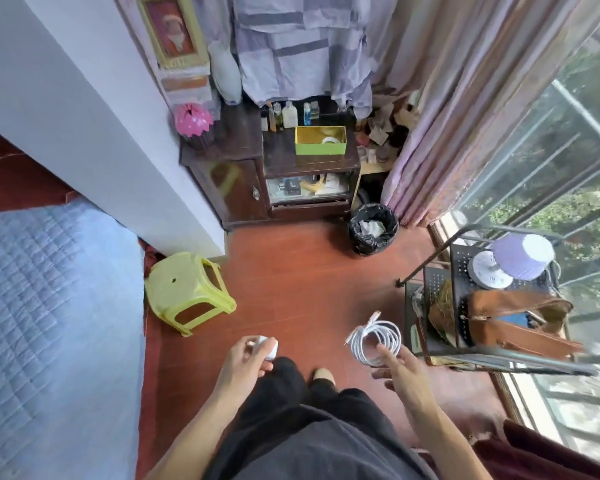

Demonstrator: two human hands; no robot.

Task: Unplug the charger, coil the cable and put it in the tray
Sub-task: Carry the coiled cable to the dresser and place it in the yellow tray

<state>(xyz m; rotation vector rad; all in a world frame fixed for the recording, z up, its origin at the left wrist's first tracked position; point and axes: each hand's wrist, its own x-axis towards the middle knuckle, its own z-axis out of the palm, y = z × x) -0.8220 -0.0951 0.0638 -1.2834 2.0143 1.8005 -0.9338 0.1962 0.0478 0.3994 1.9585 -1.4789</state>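
i have the left hand (245, 358) closed round the white charger block (270, 347), fingers wrapped so only its rounded end shows at the hand's 1 o'clock. the right hand (397, 367) pinches the coiled white cable (376, 337) by its lower edge, thumb on top, the other fingers loosely curled beneath; the loops hang free toward 11 o'clock.

the main risk, as i judge it, is the coil springing apart: nothing binds the loops and both plug ends stick out loose at the top, so a slack pinch or a swing of the arm on the way over could let it unwind or slip to the red floor (291, 265). the green tray (320, 147) sits far off at 12 o'clock on the dark cabinet (274, 157), with bottles (289, 115) crowded right behind it, so a careless drop could knock those. something pale already lies in the tray, possibly a roll of tape, though it's too small to say.

count: one charger block, one cable in roughly four or five loops, two loose connector ends, one tray, two hands busy.
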